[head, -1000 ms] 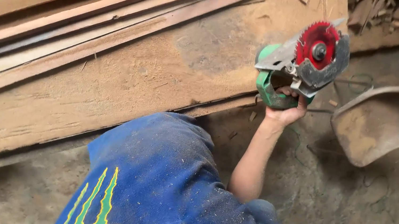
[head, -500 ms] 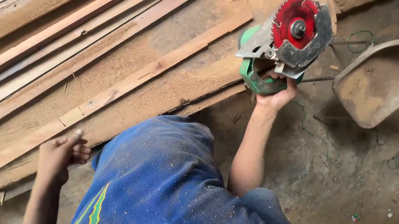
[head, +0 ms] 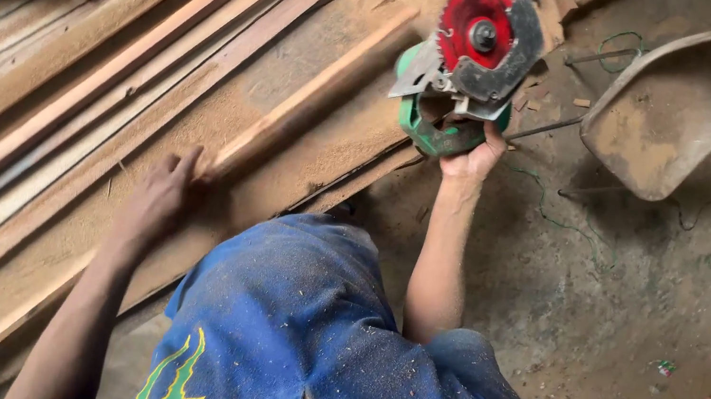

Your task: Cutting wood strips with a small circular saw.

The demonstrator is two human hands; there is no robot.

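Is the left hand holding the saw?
No: the left hand rests on the end of a wooden strip on the boards, while the right hand holds the green circular saw.

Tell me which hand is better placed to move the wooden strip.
Left. The left hand already touches the wooden strip; the right hand is holding the circular saw.
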